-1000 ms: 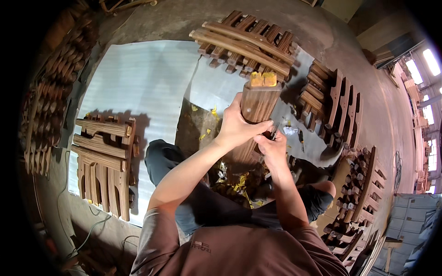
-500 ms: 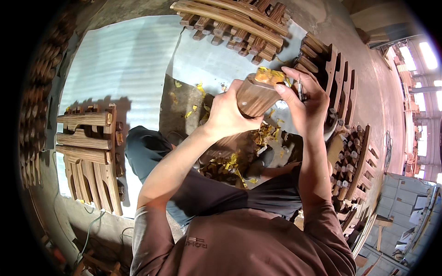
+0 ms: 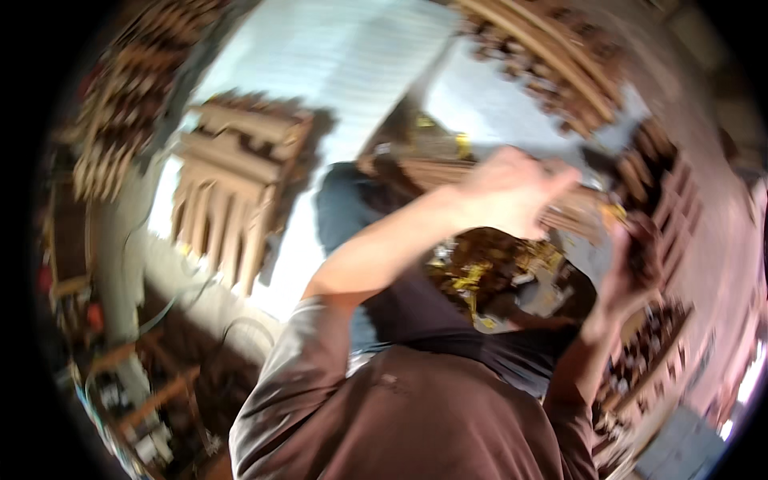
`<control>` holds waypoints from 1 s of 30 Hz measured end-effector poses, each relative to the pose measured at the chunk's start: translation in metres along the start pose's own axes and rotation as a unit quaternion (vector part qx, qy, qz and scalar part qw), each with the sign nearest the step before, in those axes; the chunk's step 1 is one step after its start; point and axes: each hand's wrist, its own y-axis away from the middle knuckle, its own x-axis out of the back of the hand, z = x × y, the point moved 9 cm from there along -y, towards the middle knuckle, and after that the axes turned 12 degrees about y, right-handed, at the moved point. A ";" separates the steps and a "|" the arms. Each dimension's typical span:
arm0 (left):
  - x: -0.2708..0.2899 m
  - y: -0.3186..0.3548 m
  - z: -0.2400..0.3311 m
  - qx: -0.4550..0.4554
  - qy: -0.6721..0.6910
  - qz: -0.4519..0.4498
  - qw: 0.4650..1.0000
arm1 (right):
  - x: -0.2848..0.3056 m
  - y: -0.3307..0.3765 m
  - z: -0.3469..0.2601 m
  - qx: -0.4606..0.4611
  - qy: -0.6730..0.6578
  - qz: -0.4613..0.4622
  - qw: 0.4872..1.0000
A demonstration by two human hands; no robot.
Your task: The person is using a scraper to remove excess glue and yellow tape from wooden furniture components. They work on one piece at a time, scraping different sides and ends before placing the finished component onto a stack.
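Note:
My left hand (image 3: 512, 192) is closed round a brown wooden piece (image 3: 578, 218), which sticks out on both sides of the fist above my lap. At its right end is a bit of yellow material (image 3: 614, 213), close to the fingertips of my right hand (image 3: 636, 260). The right fingers look curled, but motion smears them, and whatever they hold cannot be made out. Below the wood, a heap of yellow and brown scraps (image 3: 472, 276) lies between my legs.
Slatted wooden frames (image 3: 232, 176) are stacked on a pale sheet (image 3: 336, 88) at the left. Another stack of wooden parts (image 3: 552, 64) lies at the far right, with more frames (image 3: 676, 208) at the right and knobbed wooden pieces (image 3: 644, 352) nearer.
My view has swung round, so the surroundings sit differently. The left hand has turned the wooden piece from end-up to nearly lengthwise. My right hand has moved right and down from its yellow end.

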 end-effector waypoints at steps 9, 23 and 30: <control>-0.023 0.049 -0.052 0.059 0.116 -0.129 0.983 | -0.067 0.042 -0.010 -0.141 -0.037 -0.233 0.962; -0.049 0.032 -0.039 -0.079 0.009 0.064 0.995 | -0.058 0.062 0.024 -0.114 0.031 -0.179 0.977; -0.061 0.013 -0.059 0.020 0.038 -0.042 0.998 | -0.048 0.071 -0.005 0.001 0.072 -0.137 0.988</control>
